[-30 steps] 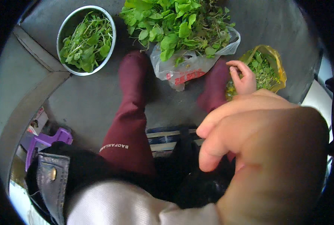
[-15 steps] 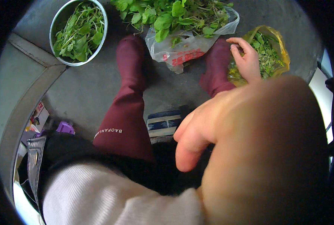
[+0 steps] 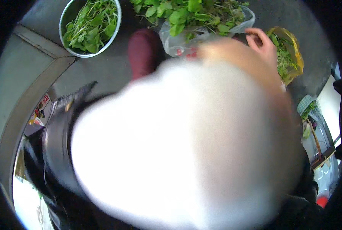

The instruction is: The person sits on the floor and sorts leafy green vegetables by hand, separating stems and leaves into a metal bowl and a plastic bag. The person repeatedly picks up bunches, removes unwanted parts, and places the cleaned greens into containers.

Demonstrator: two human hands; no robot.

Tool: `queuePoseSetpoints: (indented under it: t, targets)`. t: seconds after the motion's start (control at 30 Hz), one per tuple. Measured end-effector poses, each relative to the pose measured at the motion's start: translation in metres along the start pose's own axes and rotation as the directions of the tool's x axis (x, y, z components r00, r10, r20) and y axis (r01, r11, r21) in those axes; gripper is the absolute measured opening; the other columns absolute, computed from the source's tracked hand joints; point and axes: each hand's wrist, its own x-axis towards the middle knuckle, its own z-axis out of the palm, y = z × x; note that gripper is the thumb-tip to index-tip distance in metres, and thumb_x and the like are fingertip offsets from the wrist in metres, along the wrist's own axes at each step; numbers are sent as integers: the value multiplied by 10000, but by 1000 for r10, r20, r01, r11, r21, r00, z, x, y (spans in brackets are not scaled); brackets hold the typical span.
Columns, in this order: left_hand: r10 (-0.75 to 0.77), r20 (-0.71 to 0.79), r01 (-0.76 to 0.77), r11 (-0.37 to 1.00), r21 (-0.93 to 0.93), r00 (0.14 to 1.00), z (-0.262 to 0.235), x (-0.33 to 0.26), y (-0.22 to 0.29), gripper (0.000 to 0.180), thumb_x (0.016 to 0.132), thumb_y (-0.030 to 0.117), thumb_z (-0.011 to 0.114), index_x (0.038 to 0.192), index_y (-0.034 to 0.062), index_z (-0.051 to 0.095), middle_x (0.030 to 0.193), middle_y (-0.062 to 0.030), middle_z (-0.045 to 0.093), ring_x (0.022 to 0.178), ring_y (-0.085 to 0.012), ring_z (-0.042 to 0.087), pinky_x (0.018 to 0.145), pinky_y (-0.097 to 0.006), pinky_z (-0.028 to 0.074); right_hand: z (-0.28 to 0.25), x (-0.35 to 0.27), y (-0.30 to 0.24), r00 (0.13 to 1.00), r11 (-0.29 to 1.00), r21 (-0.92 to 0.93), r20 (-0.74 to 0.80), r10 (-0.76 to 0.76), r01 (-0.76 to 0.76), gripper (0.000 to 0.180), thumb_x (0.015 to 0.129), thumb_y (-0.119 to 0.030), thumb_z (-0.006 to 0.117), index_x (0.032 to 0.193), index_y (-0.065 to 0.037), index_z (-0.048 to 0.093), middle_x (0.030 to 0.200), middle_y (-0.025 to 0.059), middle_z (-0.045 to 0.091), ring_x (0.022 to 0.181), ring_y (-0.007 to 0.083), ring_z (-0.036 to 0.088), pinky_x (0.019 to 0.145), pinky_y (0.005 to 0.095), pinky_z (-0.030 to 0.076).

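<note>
My left arm is raised right in front of the camera: its blurred white sleeve (image 3: 171, 145) fills the middle of the view, and my left hand (image 3: 236, 57) is only a skin-coloured blur at its upper end. Whether it holds anything is not visible. Beyond it my right hand (image 3: 261, 42) rests with curled fingers at the edge of a yellow bag (image 3: 295, 61) of small greens. A clear plastic bag (image 3: 174, 40) under a heap of leafy greens (image 3: 190, 11) lies at the top centre. A metal bowl (image 3: 87, 55) of picked greens sits at the top left.
My maroon-clad foot (image 3: 144, 50) stands on the grey floor between the bowl and the plastic bag. A black bag (image 3: 59, 134) lies at my left. A raised concrete ledge (image 3: 32, 96) runs along the left. A green basket (image 3: 307, 103) and clutter stand at the right.
My left arm has risen closer to the camera and now blocks most of the view. The view has tipped slightly forward. My right hand stays at the yellow bag.
</note>
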Motion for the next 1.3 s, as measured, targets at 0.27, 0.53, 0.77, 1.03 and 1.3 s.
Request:
queuePoseSetpoints:
  t: [0.27, 0.53, 0.77, 1.03, 1.3]
  targets:
    - [-423, 320, 496, 846, -195, 847, -12, 6, -51, 200, 887, 180, 645, 828, 3, 718, 705, -162, 697, 626, -273, 709, 597, -377, 570, 9, 91, 20, 968, 978, -108, -157, -196, 180, 192, 880, -247, 711, 991, -93, 738, 889, 95, 730, 807, 245, 716, 744, 342, 556]
    - [-517, 320, 607, 694, -387, 794, 8, -7, -64, 218, 930, 198, 637, 915, 0, 728, 741, -134, 718, 619, -224, 713, 584, -346, 573, 37, 126, 38, 999, 979, -201, -37, 18, -25, 320, 837, -398, 737, 971, -109, 772, 896, 93, 753, 836, 274, 728, 773, 380, 572]
    - [-594, 289, 657, 625, -421, 750, 12, 2, -68, 241, 925, 213, 634, 1020, 11, 724, 848, -157, 733, 753, -280, 728, 699, -370, 571, 28, 114, 51, 995, 923, 372, 43, 92, -101, 283, 892, -263, 699, 1081, -59, 750, 966, 60, 754, 851, 129, 682, 790, 287, 529]
    - [-593, 351, 677, 515, -526, 724, 13, 14, -66, 254, 950, 197, 606, 1070, -1, 710, 832, -141, 734, 713, -223, 721, 674, -338, 565, 28, 139, 44, 995, 998, -29, 75, 61, -59, 486, 794, -452, 779, 1088, -67, 736, 1011, 123, 753, 918, 244, 729, 829, 370, 556]
    - [-604, 164, 594, 629, -502, 779, 17, 12, -71, 256, 953, 177, 620, 1107, -15, 692, 843, -132, 730, 752, -191, 708, 705, -322, 555, 2, 110, 26, 931, 825, 437, 228, 283, -358, 293, 938, -297, 704, 1140, -85, 703, 945, -50, 688, 810, 59, 620, 669, 231, 480]
